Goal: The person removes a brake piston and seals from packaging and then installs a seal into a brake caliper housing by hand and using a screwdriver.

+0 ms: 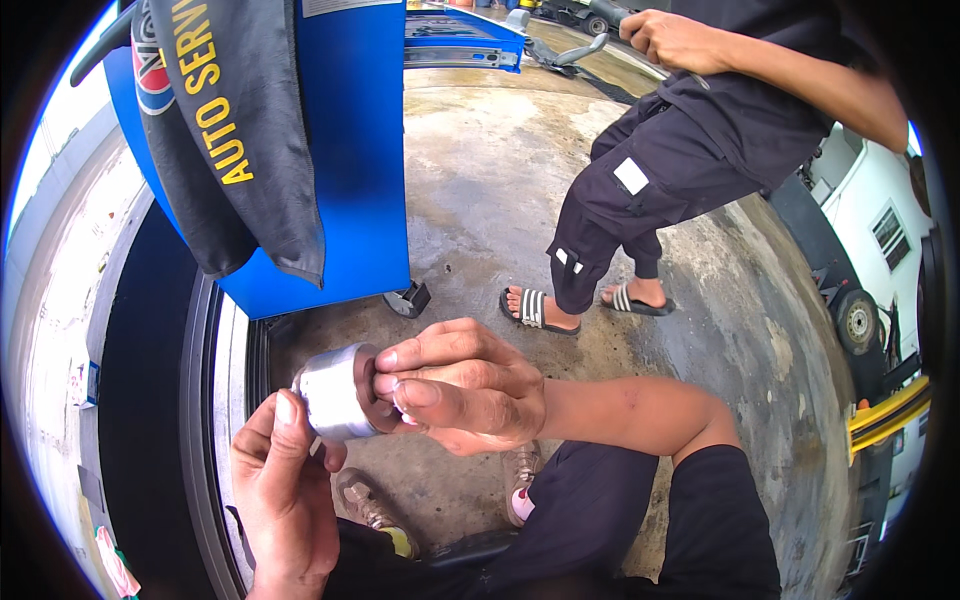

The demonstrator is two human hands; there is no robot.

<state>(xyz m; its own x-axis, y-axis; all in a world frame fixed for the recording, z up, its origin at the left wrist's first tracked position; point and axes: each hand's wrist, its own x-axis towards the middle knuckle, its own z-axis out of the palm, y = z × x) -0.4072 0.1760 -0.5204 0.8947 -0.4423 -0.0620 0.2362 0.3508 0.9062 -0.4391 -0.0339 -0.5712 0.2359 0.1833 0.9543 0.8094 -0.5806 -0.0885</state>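
Observation:
A short, shiny silver metal cylinder (337, 394), shaped like a brake piston, is held up in front of me, lying on its side. My left hand (285, 480) grips its left end between thumb and fingers. On the right, its hollow brownish end faces my right hand (470, 390). The bent fingers of that hand press at the hollow mouth, with the thumb close by. A little white stuff shows at the right fingertips. How deep those fingers reach inside is hidden.
A blue wheeled cabinet (365, 190) draped with a dark cloth (255, 140) stands ahead left. Its open drawer (465, 45) sticks out. A person in dark trousers (660, 180) stands ahead right, holding a tool. A yellow metal bar (890, 412) and a vehicle wheel (856, 322) are at right.

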